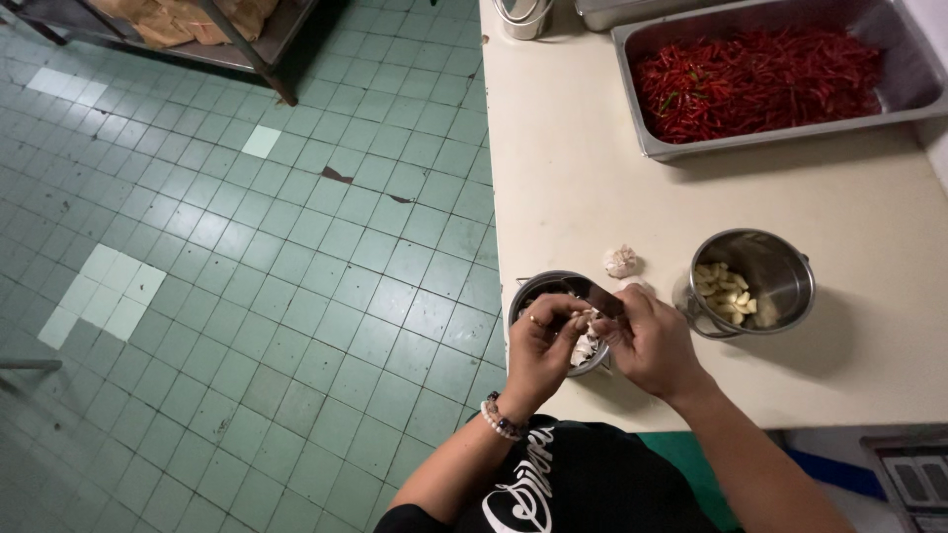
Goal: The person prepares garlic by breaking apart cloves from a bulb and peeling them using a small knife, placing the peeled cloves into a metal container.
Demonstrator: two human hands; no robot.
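Head view. Both hands work over a small steel bowl (538, 288) that sits at the near left edge of the cream countertop (573, 168), its rim almost flush with the edge.

Left hand (541, 345): fingers curled shut on a garlic clove (587, 345), pale and partly hidden. Right hand (652, 341): closed around a knife (592, 294), dark blade lying across toward the left fingertips, just above the bowl.

A whole garlic bulb (621, 261) lies just behind the bowl, apart from it. To the right, a steel pot (770, 266) holds peeled cloves (723, 289), near the right hand but not touching. A steel tray (918, 84) of red chillies (755, 79) stands at the far right corner, well apart.

Bare counter lies between tray and pots. Left of the edge: green tiled floor (247, 276), a metal rack (247, 49) at the far side.
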